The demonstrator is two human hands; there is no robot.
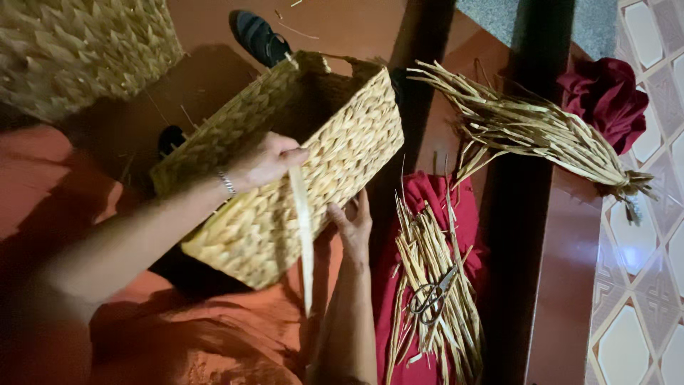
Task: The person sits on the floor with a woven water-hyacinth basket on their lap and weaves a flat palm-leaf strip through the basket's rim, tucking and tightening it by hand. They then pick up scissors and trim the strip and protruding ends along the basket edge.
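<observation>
The left hand [263,162] is closed on a long flat straw strip [303,235] against the woven basket [285,164]. The right hand [351,224] lies open, pressing the basket's side. Scissors [431,296] rest on straw at four o'clock.

Scissors [431,296] lie on cut straw [434,285] over red cloth [427,192]; a straw bundle [531,132] nearby, perhaps a sandal [260,37].

Glossy reddish-brown floor [570,285] under dim warm light, patterned pale tiles [641,271] along the frame's right edge.
</observation>
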